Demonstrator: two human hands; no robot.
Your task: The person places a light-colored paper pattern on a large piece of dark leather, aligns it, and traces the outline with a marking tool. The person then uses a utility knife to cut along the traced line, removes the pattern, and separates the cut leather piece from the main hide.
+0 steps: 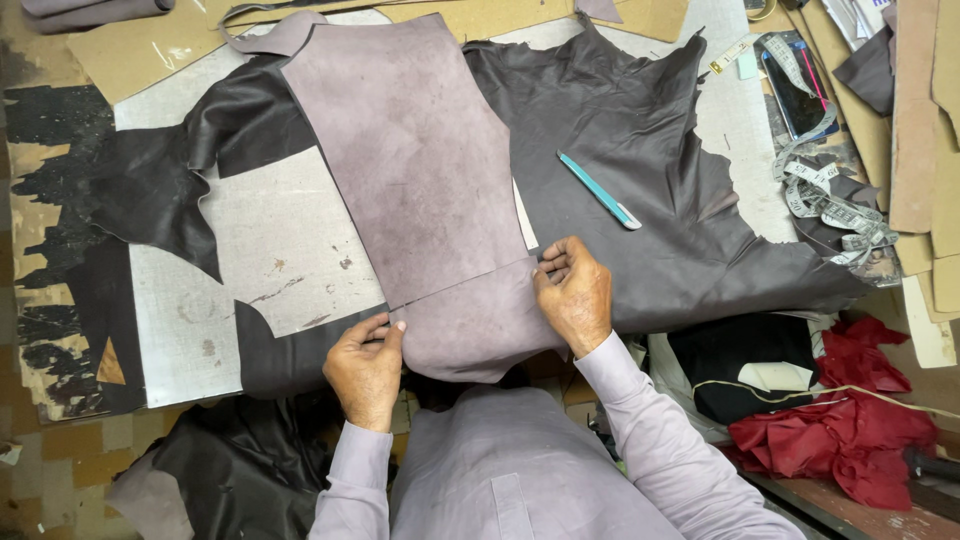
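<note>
The mauve leather panel (420,170) in the middle of the frame looks matt and suede-like, faintly mottled. The dark hide (640,130) under it, spreading to the upper right, has a smooth, slightly glossy grain with ragged edges. The table top (270,240) at centre left is grey, matt, scuffed board. At the lower right lies crumpled red cloth (850,420); the teal cutter (600,190) looks like smooth plastic.

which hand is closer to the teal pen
Right. The right hand pinches the mauve leather piece just below the teal pen; the left hand grips its far lower edge.
</note>
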